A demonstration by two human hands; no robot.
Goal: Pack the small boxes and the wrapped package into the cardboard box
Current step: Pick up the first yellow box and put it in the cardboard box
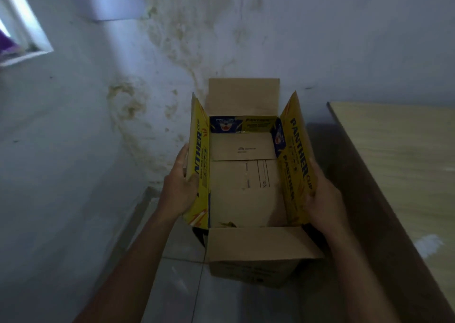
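Note:
An open cardboard box [243, 189] is held in front of me above the tiled floor, its four flaps spread. The side flaps are yellow with "PANTHER" printed inside; the far and near flaps are plain brown. Only bare brown bottom flaps and a small scrap show inside. My left hand [178, 187] grips the left yellow flap, thumb over its edge. My right hand [322, 199] grips the right yellow flap the same way. No small boxes or wrapped package appear in view.
A stained whitish wall [123, 101] rises behind and to the left. A light wooden table [398, 155] stands at the right, close to the box. Pale floor tiles [187, 293] lie below. A window recess [22, 34] sits at the upper left.

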